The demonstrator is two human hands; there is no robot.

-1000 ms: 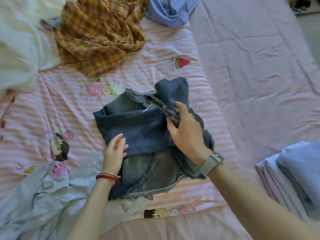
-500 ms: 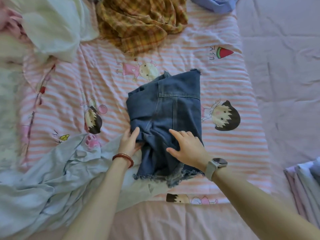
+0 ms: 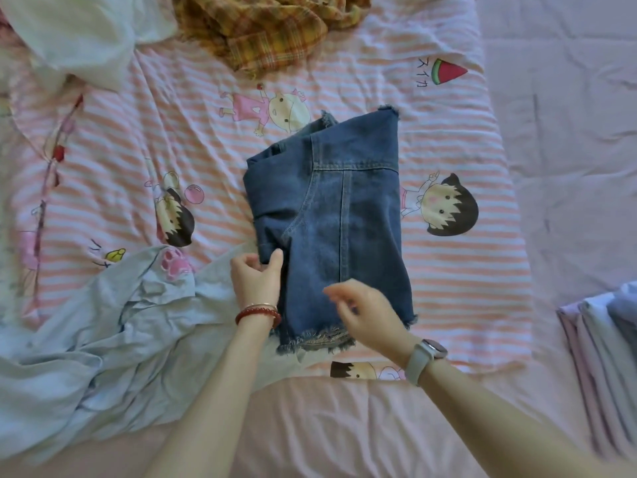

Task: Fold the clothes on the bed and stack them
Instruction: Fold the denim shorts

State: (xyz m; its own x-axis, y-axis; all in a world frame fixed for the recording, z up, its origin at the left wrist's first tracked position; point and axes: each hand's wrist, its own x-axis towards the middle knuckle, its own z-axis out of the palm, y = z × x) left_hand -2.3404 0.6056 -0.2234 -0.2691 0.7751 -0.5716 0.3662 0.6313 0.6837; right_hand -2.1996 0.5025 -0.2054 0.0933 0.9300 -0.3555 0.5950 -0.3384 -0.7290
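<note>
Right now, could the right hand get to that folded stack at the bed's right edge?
Probably yes. The right hand hovers over the denim garment holding nothing, and only bare pink sheet lies between it and the folded stack.

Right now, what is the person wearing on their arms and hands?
Both forearms are bare, with no sleeves in view. The left hand has a red beaded bracelet with a thin gold-toned bangle at its wrist. The right hand has a smartwatch on a pale grey band. No rings or gloves show.
</note>
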